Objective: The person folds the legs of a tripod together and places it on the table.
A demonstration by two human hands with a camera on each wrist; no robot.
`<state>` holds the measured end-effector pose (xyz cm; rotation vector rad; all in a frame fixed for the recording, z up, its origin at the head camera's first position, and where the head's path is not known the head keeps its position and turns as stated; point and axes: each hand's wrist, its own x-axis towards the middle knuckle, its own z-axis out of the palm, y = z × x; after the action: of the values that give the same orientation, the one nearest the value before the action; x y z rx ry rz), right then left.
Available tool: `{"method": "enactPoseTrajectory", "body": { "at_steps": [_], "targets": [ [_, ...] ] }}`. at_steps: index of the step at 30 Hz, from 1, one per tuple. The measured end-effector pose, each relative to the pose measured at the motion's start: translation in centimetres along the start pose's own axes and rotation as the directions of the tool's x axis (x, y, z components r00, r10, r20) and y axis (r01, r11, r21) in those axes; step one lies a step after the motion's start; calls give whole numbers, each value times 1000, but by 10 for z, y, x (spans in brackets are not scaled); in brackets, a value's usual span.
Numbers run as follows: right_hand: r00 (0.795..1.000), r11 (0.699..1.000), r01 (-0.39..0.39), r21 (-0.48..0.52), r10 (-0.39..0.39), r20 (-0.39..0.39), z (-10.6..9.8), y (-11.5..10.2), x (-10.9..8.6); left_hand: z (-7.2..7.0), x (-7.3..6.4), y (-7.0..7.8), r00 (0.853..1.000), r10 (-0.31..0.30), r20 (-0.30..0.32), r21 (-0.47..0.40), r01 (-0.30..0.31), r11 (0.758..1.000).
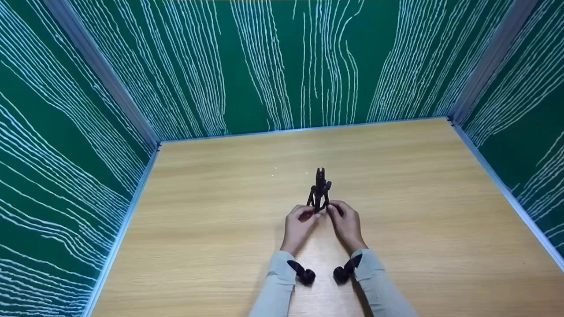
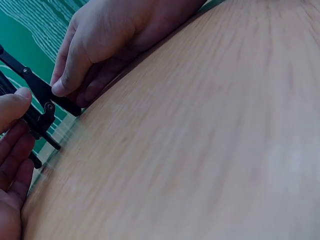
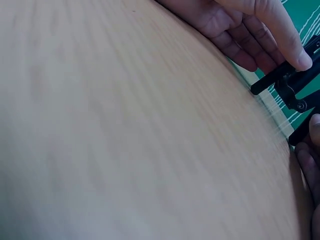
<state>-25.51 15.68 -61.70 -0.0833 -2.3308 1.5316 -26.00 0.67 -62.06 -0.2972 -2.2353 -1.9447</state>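
Observation:
A small black tripod [image 1: 320,181] stands upright in the middle of the wooden table, its top clamp pointing away from me and its legs spread a little. My left hand [image 1: 299,225] pinches a leg near its foot between thumb and fingers. On the other side, my right hand [image 1: 348,222] pinches another leg low down. In the left wrist view the tripod's hinged leg joint [image 2: 49,107] shows between the two hands, with the leg ends right at the tabletop. The right wrist view shows a leg [image 3: 272,80] under the left thumb.
The wooden table [image 1: 198,229] is bordered by metal rails [image 1: 121,229]. Green walls [image 1: 246,110] with wavy white lines rise behind and at both sides. A few white specks [image 1: 272,175] lie beyond the tripod. Black camera mounts [image 1: 304,275] sit at both sleeve cuffs.

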Motion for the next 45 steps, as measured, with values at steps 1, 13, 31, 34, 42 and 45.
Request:
{"method": "enactPoseTrajectory", "body": {
  "at_steps": [1,13,31,34,42,45],
  "targets": [
    [1000,1000,-4,1,4,2,0,0,0,0,0,0,1000,-1,0,-6,1,1000],
    [999,999,-30,23,30,15,-1,-1,-1,-6,-7,30,1000,-17,-16,-41,16,999],
    [997,997,72,-15,-72,-31,1,0,-3,-2,0,11,992,-74,-103,-74,66,995],
    [996,996,84,-17,-84,-22,1,0,-4,-2,2,1,990,-83,-112,-79,74,994],
    [995,995,95,-20,-96,-31,1,2,-4,-3,2,1,991,-71,-112,-82,62,995],
    [995,996,93,-14,-93,-28,0,1,-4,-3,1,4,989,-83,-120,-63,76,995]
  ]
}}
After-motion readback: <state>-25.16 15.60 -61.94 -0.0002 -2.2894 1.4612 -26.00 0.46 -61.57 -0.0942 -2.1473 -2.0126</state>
